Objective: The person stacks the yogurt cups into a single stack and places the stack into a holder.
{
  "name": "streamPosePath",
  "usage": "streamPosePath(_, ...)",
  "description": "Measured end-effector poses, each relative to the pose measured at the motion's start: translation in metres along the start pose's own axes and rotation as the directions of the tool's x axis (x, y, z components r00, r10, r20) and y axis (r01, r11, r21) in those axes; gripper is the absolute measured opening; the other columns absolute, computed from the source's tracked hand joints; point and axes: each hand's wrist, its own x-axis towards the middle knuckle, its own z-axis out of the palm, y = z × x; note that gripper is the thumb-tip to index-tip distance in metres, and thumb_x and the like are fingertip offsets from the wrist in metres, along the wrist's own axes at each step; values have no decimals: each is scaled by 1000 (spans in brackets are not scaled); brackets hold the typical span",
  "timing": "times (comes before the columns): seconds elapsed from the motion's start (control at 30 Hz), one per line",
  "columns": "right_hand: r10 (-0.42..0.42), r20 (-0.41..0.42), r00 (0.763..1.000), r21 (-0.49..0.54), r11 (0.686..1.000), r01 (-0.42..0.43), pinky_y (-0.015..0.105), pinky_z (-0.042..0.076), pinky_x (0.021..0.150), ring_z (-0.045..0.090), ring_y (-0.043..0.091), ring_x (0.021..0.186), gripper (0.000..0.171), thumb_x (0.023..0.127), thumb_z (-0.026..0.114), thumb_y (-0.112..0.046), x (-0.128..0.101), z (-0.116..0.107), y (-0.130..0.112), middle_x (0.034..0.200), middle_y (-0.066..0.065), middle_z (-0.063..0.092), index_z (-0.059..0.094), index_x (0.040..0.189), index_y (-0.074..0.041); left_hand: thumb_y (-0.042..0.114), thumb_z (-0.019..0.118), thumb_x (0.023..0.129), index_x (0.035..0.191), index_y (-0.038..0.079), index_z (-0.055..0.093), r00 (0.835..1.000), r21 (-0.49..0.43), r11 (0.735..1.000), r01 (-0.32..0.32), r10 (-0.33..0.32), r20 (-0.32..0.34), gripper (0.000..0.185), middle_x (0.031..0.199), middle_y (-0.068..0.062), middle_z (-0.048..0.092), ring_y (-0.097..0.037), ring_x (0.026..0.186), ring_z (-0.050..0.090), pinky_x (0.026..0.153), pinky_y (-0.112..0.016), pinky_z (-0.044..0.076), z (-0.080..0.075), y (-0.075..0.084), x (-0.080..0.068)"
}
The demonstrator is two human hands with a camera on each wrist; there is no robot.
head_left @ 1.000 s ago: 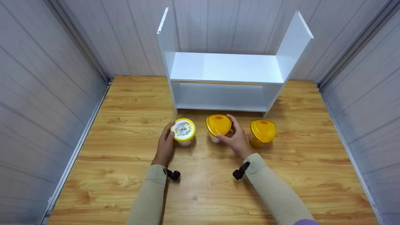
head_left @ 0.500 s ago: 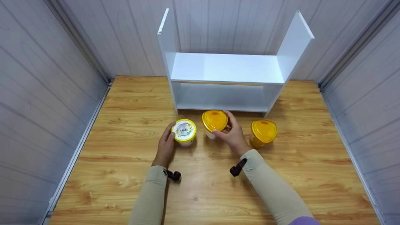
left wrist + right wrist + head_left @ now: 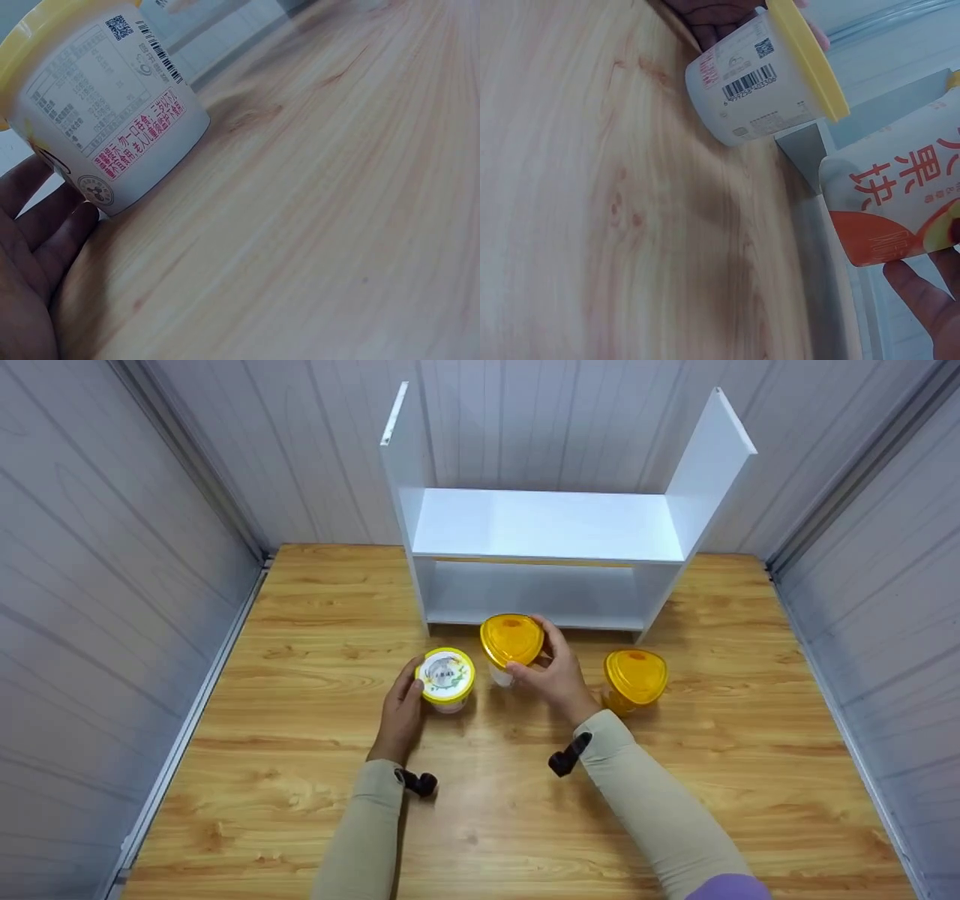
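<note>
My left hand (image 3: 399, 714) grips the near-left side of a white plastic tub (image 3: 445, 676) with a yellow-rimmed, printed lid. It stands upright on the table; in the left wrist view the tub (image 3: 124, 112) shows a barcode and red print, with fingers against its wall. My right hand (image 3: 559, 676) holds a fruit cup (image 3: 512, 640) with an orange translucent lid, thumb in front and fingers behind. In the right wrist view this fruit cup (image 3: 900, 191), with red lettering and a fruit picture, is tilted and raised off the table, close to the shelf's front.
A white two-tier shelf (image 3: 547, 523) with tall side panels stands at the back of the wooden table (image 3: 480, 810). Another orange-lidded cup (image 3: 636, 678) stands to the right of my right hand. Panelled walls (image 3: 97, 585) enclose the table on the left, right and back.
My right hand has carried the orange-lidded fruit cup forward and slightly left, up to the shelf's lower front edge. The left hand and the white tub have hardly moved.
</note>
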Motion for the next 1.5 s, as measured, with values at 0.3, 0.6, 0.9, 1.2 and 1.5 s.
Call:
streamPosePath(0.3, -27, 32, 999, 74, 997, 24, 47, 47, 106, 55, 31, 125, 91, 82, 85, -14, 7, 4, -14, 145, 14, 49, 33, 157, -13, 25, 45, 109, 154, 19, 45, 1000, -6, 1000, -2, 2, -1, 45, 159, -3, 41, -21, 149, 31, 122, -41, 25, 1, 0, -1)
streamPosePath(0.6, -97, 33, 995, -22, 995, 97, 39, 51, 101, 59, 22, 118, 88, 80, 87, -31, 13, 10, -24, 138, 3, 55, 39, 153, -20, 23, 46, 109, 153, 20, 47, 1000, 17, 1000, -18, 18, -5, 44, 157, -4, 44, -21, 147, 34, 121, -41, 27, 0, 0, 2)
streamPosePath(0.9, -101, 39, 994, -28, 994, 102, 37, 52, 100, 60, 21, 116, 89, 79, 87, -36, 14, 17, -28, 138, 2, 55, 40, 153, -20, 24, 46, 109, 152, 25, 47, 1000, 46, 999, -19, 19, 4, 43, 156, -1, 45, -19, 146, 36, 120, -41, 29, 0, 0, 0)
streamPosePath(1.2, -112, 47, 993, -30, 993, 113, 39, 52, 99, 60, 22, 115, 88, 79, 87, -36, 15, 24, -32, 135, 3, 56, 41, 152, -19, 21, 43, 110, 156, 19, 42, 1000, -2, 1000, 3, -3, 30, 46, 159, -6, 40, -22, 149, 31, 122, -41, 25, -2, -2, 1)
streamPosePath(1.5, -94, 56, 994, -22, 995, 95, 40, 51, 101, 59, 24, 117, 89, 80, 88, -28, 15, 32, -33, 140, 6, 54, 40, 154, -16, 19, 44, 110, 155, 15, 44, 999, 6, 1000, -7, 7, 37, 45, 158, -8, 42, -23, 148, 33, 121, -41, 27, -1, 16, -4)
